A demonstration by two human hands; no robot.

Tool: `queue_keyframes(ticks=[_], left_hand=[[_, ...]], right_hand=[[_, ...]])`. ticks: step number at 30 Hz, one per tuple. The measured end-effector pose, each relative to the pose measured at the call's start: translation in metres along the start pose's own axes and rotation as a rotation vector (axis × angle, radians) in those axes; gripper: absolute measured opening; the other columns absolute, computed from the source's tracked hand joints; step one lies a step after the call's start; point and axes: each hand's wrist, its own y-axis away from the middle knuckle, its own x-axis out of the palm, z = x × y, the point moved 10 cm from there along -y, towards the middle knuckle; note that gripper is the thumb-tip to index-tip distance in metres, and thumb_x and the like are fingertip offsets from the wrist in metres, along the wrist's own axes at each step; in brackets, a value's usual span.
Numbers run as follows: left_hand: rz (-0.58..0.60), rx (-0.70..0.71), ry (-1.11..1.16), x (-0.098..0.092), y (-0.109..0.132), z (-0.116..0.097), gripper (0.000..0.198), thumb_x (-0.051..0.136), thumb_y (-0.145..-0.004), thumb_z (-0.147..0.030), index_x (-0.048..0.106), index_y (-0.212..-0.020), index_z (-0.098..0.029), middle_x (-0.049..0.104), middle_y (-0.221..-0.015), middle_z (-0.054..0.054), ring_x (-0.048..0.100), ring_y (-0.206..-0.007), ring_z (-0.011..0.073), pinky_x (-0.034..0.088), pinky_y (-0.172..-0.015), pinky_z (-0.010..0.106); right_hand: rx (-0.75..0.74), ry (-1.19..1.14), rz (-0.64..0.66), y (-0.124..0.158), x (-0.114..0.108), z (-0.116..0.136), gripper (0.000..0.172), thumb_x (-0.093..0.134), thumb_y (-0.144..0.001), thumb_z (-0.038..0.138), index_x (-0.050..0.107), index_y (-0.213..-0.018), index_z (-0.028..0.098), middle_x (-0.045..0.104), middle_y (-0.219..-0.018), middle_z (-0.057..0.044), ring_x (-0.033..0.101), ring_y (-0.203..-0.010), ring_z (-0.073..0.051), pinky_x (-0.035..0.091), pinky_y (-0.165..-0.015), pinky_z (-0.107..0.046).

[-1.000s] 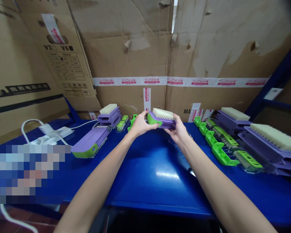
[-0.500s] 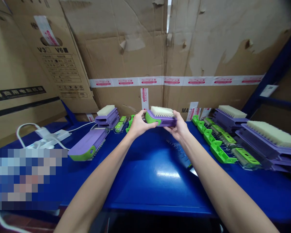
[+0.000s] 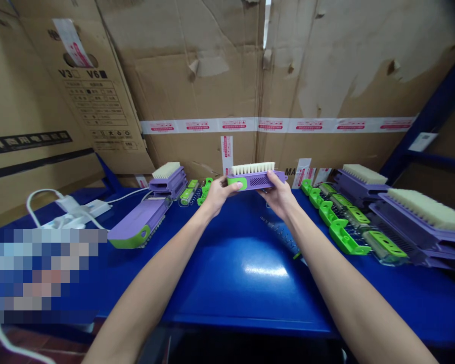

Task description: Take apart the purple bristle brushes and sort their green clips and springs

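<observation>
A purple brush [image 3: 261,181] with cream bristles on top and a green end cap is held above the table, bristles upward. My left hand [image 3: 220,196] grips its green end, thumb pressed on the cap. Around the other end, my right hand [image 3: 278,193] is closed, with the thumb on the near side and fingers partly hidden beneath. On the table to the left lies a similar purple piece with a green end [image 3: 138,225], bristles down. Behind my right forearm, a clear part with small pins [image 3: 282,233] is partly covered.
Bristled purple bodies are stacked at the right [image 3: 424,222] and back left [image 3: 169,180]. Green caps [image 3: 343,236] and clear parts with green inserts [image 3: 387,245] line the right side. A white power strip [image 3: 76,215] with cables sits left. Cardboard [image 3: 200,91] walls the back.
The brush has turned in my hands, so its long side now faces me and more of its right end shows. My right hand has shifted slightly along it.
</observation>
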Motion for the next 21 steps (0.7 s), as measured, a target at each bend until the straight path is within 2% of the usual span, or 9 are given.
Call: queue_keyframes(ticks=[4,7,11,14,18,21], left_hand=[[0.025,-0.030,0.029,0.005,0.002,0.003,0.056,0.074,-0.060,-0.041,0.062,-0.107,-0.012,0.066,-0.114,0.015,0.063,-0.103,0.0260,0.054,-0.083,0.040],[0.096,-0.052,-0.031,0.007,0.001,0.005,0.058,0.074,-0.062,-0.042,0.061,-0.111,-0.013,0.065,-0.117,0.015,0.063,-0.103,0.0263,0.054,-0.082,0.040],[0.180,-0.103,-0.165,0.006,0.002,0.012,0.060,0.073,-0.066,-0.043,0.058,-0.116,-0.014,0.066,-0.112,0.015,0.065,-0.094,0.0250,0.057,-0.074,0.038],[0.210,-0.146,-0.139,0.009,0.005,0.018,0.059,0.069,-0.070,-0.047,0.056,-0.118,-0.014,0.064,-0.115,0.016,0.065,-0.088,0.0229,0.058,-0.069,0.039],[0.189,-0.133,-0.051,0.015,0.007,0.018,0.058,0.065,-0.073,-0.052,0.055,-0.115,-0.014,0.063,-0.113,0.017,0.063,-0.084,0.0205,0.059,-0.068,0.038],[0.147,-0.110,-0.019,0.015,0.005,0.016,0.060,0.064,-0.073,-0.058,0.054,-0.111,-0.013,0.063,-0.104,0.015,0.062,-0.080,0.0190,0.059,-0.066,0.037]], right_hand=[[-0.001,0.020,-0.044,-0.002,-0.006,0.005,0.041,0.079,-0.061,0.040,0.060,-0.090,0.019,0.067,-0.087,-0.002,0.061,-0.094,-0.020,0.049,-0.088,-0.043],[-0.014,0.056,-0.058,-0.002,-0.009,0.009,0.044,0.080,-0.058,0.039,0.058,-0.091,0.019,0.067,-0.085,-0.002,0.062,-0.092,-0.021,0.050,-0.086,-0.044],[-0.018,0.103,-0.053,0.000,-0.010,0.010,0.046,0.081,-0.058,0.041,0.057,-0.091,0.019,0.067,-0.086,-0.002,0.062,-0.090,-0.021,0.050,-0.085,-0.046],[-0.008,0.107,-0.055,0.001,-0.009,0.007,0.047,0.080,-0.059,0.043,0.057,-0.093,0.021,0.068,-0.089,-0.003,0.062,-0.093,-0.022,0.050,-0.086,-0.046],[0.013,0.096,-0.037,0.001,-0.007,0.003,0.046,0.079,-0.059,0.045,0.059,-0.093,0.022,0.068,-0.094,-0.004,0.061,-0.099,-0.024,0.049,-0.089,-0.047],[0.026,0.084,-0.035,0.001,-0.006,0.001,0.044,0.079,-0.059,0.046,0.060,-0.092,0.023,0.068,-0.093,-0.004,0.060,-0.101,-0.025,0.049,-0.091,-0.047]])
